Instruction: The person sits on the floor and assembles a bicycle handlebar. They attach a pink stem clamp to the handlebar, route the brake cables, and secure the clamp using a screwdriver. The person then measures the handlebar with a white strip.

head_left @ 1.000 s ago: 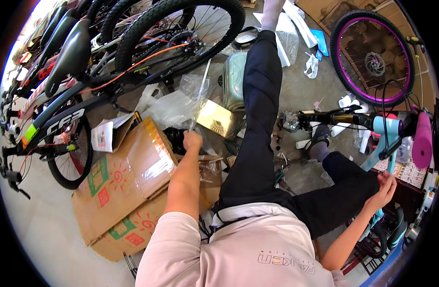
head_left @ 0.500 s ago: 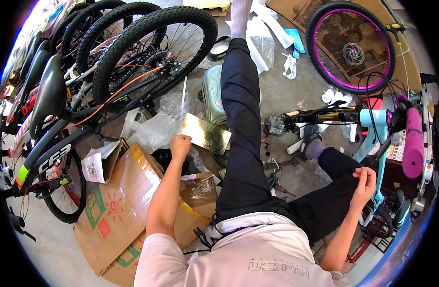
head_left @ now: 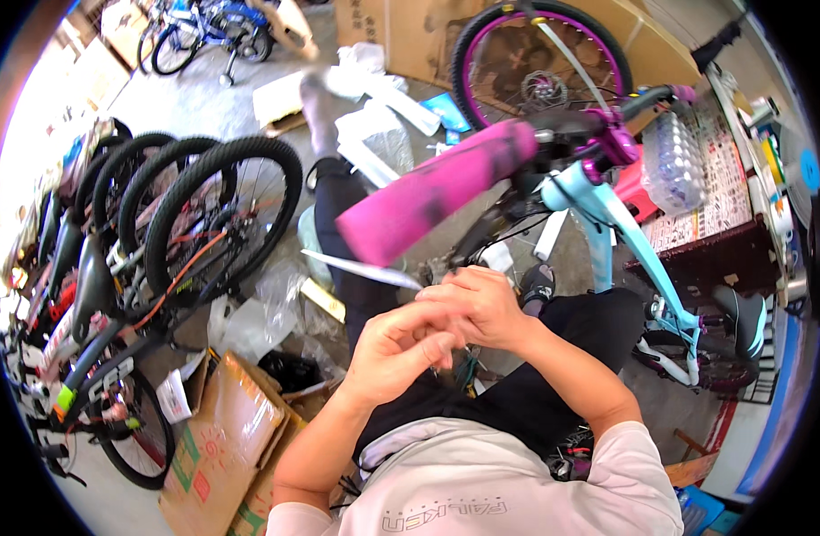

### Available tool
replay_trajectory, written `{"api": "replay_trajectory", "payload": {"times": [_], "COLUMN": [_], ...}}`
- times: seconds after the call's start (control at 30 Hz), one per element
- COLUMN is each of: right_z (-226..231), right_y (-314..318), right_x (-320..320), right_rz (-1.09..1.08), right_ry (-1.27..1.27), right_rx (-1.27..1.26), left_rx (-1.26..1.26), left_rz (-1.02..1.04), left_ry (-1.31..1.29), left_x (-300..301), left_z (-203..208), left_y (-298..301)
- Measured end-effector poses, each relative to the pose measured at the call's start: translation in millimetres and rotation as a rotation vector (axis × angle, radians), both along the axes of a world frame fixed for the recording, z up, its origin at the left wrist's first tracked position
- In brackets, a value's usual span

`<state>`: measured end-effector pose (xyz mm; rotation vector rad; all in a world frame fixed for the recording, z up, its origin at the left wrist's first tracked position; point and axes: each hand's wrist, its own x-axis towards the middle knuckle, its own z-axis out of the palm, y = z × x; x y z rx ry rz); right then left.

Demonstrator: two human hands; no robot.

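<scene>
My left hand (head_left: 401,352) and my right hand (head_left: 483,306) meet above my lap, with the fingers of both curled and overlapping. What they hold between them, if anything, is hidden. A thin pale strip (head_left: 361,267) ends beside the fingers; whether it is held cannot be made out. Just beyond, the handlebar's pink grip (head_left: 441,192) reaches across in front of me. It belongs to a light blue bicycle frame (head_left: 638,237) that stands on my right, with purple clamps and black cables at its stem.
Several bicycles (head_left: 186,223) lean in a row on the left. Flattened cardboard boxes (head_left: 218,438) and clear plastic wrapping (head_left: 276,304) lie near my left leg. A purple-rimmed wheel (head_left: 463,76) rests against cardboard at the back. A bottle pack (head_left: 673,165) sits on the right-hand table.
My hands, apart before, have come together in front of me. The view has shifted, and the blue frame's handlebar has swung so that its pink grip points across towards my left.
</scene>
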<state>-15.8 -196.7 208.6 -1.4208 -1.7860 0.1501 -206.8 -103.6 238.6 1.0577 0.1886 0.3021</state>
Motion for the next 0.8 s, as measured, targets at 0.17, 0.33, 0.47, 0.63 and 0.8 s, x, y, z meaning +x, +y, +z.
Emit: {"api": "replay_trajectory", "payload": {"times": [0.17,0.33,0.47,0.63,0.8], "right_z": [-15.0,-6.0,-2.3,0.2,18.0], "right_y": [-26.4,-49.1,-52.2,-55.6,-66.3], "right_x": [38.4,49.8,61.8,65.9,77.3], "right_rz": [-0.179,-0.17,-0.167,-0.217,-0.103], "right_ry": [0.474,0.905,1.13,0.99,1.208], "right_rx": [-0.019,-0.043,-0.084,0.041,0.179], "left_rx": [0.708,0.771,0.648,0.732,1.811], "left_rz": [0.413,0.351,0.26,0.245,0.317], "left_ry": [0.255,0.328,0.392,0.42,0.251], "left_x": [61.9,79.6,75.4,70.5,66.0], "left_z": [-17.5,-32.4,-33.1,-33.6,9.7], "left_y": [-12.4,-38.8,-50.9,-45.0,-28.8]}}
